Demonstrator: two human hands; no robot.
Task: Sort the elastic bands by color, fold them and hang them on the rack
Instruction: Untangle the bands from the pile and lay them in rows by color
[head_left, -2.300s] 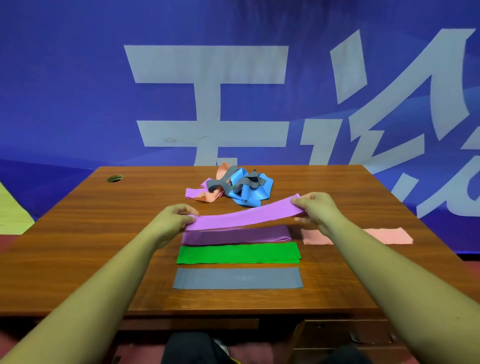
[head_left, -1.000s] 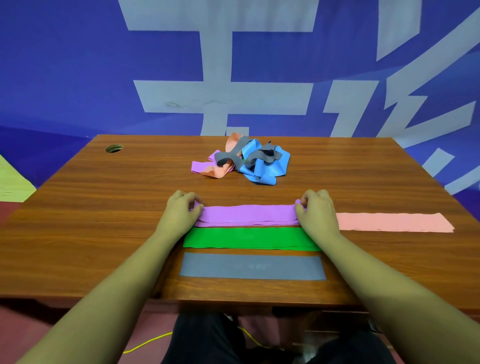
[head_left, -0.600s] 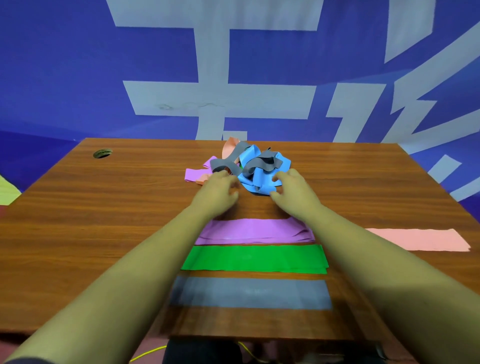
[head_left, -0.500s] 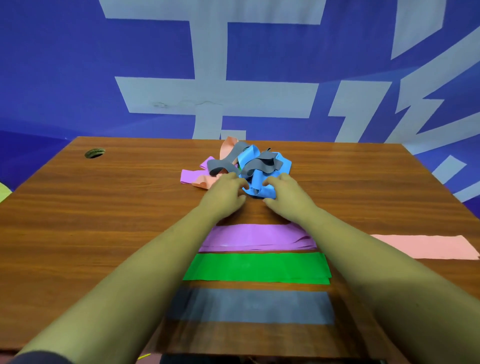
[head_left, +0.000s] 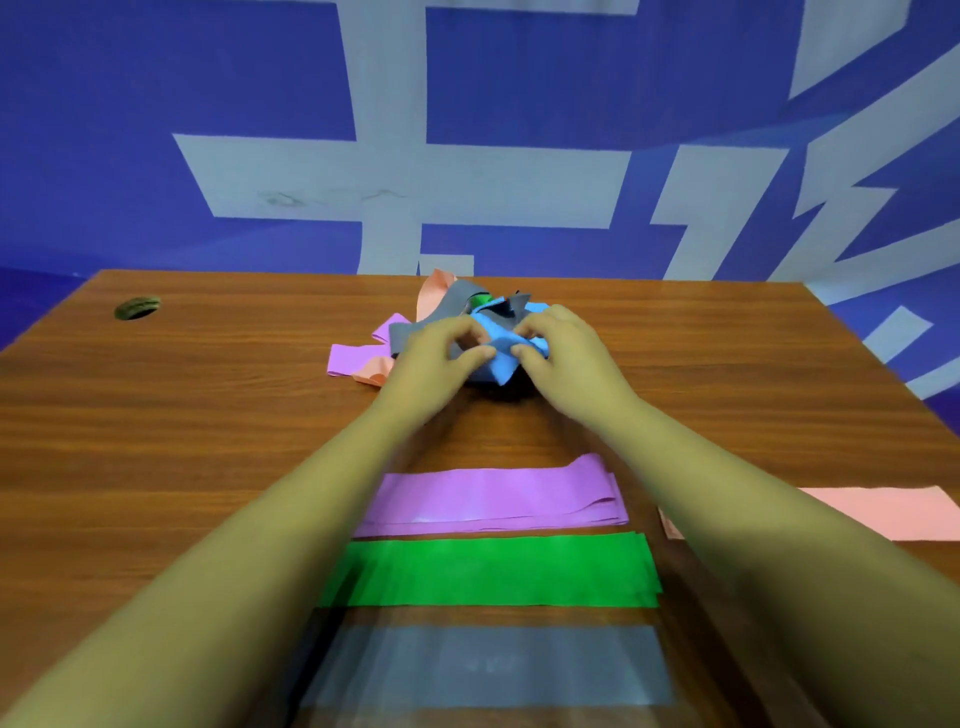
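A tangled pile of elastic bands lies at the table's far middle, with a blue band (head_left: 501, 358) on top, a grey band (head_left: 447, 309), a loose purple band (head_left: 347, 358) and a peach band (head_left: 434, 291). My left hand (head_left: 439, 356) and my right hand (head_left: 563, 353) both pinch the blue band, lifting a fold of it. Nearer to me lie flat folded stacks: purple bands (head_left: 493, 499), green bands (head_left: 493, 569), a grey band (head_left: 493, 665). A flat pink band (head_left: 888, 512) lies to the right. No rack is in view.
The wooden table (head_left: 182, 441) has a round cable hole (head_left: 137, 307) at its far left. A blue banner with large white characters (head_left: 395, 171) hangs behind the table's far edge.
Both hands laid the purple band on its stack, let go and reached forward to the pile. They now pinch the blue band; the camera tilted down and closer.
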